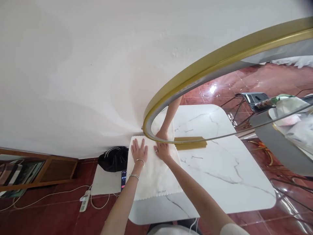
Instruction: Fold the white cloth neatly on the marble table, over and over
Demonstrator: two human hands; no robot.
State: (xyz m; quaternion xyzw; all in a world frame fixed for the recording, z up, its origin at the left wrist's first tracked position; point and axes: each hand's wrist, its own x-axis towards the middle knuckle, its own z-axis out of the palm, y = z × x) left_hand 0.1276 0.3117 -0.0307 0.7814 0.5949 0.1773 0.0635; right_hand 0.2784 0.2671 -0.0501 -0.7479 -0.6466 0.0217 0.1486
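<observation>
A white cloth (156,181) with a scalloped edge lies flat over the left part of a white marbled table (220,176). My left hand (139,151) rests palm down on it near the far left corner, fingers spread, with bracelets at the wrist. To its right, my right hand (162,150) also lies on the cloth with its fingers stretched out. Its fingertips are close to the lower rim of what looks like a large gold-framed round mirror (195,68). Inside that frame, a hand and forearm (170,114) appear, seemingly a reflection. Neither hand grips anything.
A gold strip (192,143) lies on the table under the mirror rim. Left of the table, a black bag (114,158) and a phone (123,179) rest on a low white surface. A power strip (84,201) with cables lies on the red floor near a wooden cabinet (58,169).
</observation>
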